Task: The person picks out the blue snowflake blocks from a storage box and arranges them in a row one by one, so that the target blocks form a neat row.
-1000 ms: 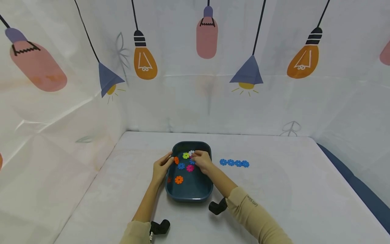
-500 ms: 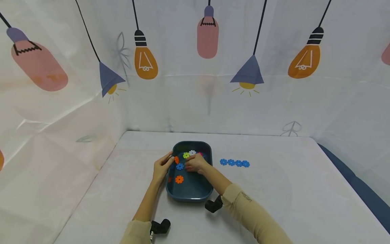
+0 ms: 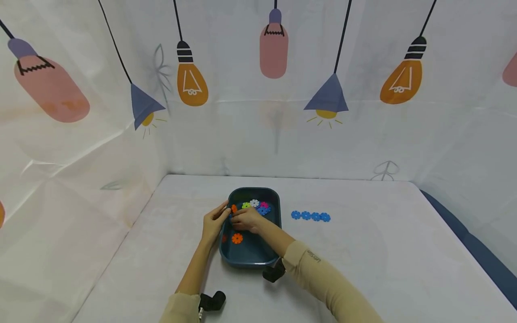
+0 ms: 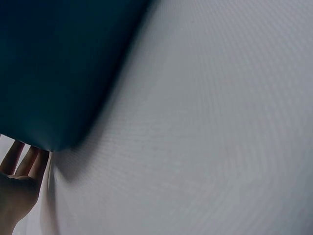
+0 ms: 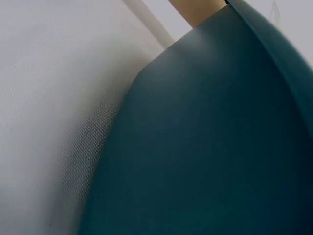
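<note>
My left hand [image 3: 214, 223] grips the left rim of a dark teal tray [image 3: 250, 255], thumb over the edge. In the left wrist view its fingers [image 4: 36, 164] touch the tray's outer wall [image 4: 49, 88]. Inside the tray, my right hand [image 3: 247, 220] reaches to the left side, fingertips at a mostly covered blue flower-shaped piece [image 3: 231, 216]; whether they pinch it is hidden. Near the far end lie a yellow-green piece [image 3: 246, 205], a white one [image 3: 254, 203], a pink one [image 3: 264, 205] and blue ones [image 3: 263, 210]. Orange pieces [image 3: 237, 238] lie toward the left wall.
A row of several blue flower pieces [image 3: 311, 216] lies on the white table [image 3: 363, 260], right of the tray. A patterned white curtain [image 3: 242, 134] stands behind the table. The right wrist view is mostly filled by the tray's outer wall [image 5: 195, 127].
My right hand has moved left across the tray, from the far-right pieces to the blue piece by the left wall. Pink and blue pieces now lie farther right. My left hand has stayed put.
</note>
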